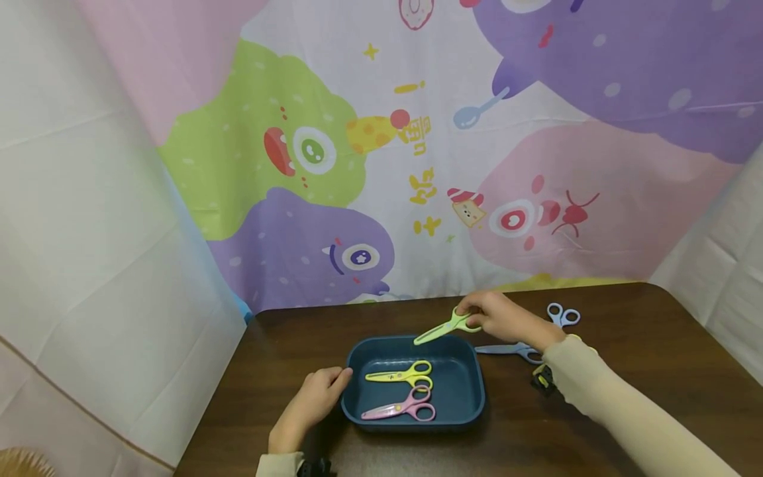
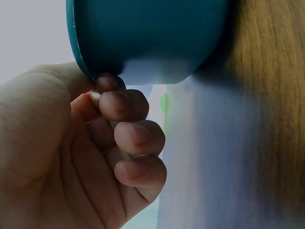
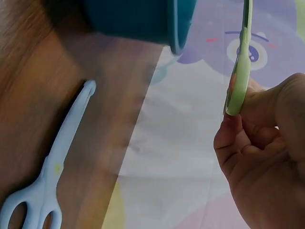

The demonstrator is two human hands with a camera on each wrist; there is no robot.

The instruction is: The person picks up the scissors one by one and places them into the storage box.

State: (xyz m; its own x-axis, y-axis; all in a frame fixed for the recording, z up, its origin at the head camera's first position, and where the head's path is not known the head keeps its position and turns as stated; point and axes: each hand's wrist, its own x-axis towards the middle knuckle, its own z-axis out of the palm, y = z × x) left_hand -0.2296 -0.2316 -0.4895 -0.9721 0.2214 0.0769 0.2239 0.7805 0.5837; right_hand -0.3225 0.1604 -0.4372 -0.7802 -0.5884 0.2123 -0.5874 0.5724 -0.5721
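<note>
My right hand (image 1: pixel 497 316) pinches light green scissors (image 1: pixel 446 328) by the handle loops, their blades pointing left over the back rim of a dark teal tray (image 1: pixel 352 351). In the right wrist view the green scissors (image 3: pixel 242 71) appear edge-on between thumb and fingers. My left hand (image 1: pixel 316 401) grips the tray's left rim, thumb on top and the other fingers curled beneath, as the left wrist view shows. Inside the tray lie yellow scissors (image 1: pixel 390 377) and, nearer to me, pink scissors (image 1: pixel 387 411), both with blades to the left.
Blue scissors (image 3: pixel 52 167) lie on the brown wooden table (image 1: pixel 268 351) just right of the tray, partly behind my right wrist. Farther back are more scissors with blue-violet handles (image 1: pixel 563 314). A cartoon-printed curtain (image 1: pixel 429 265) hangs along the table's back edge.
</note>
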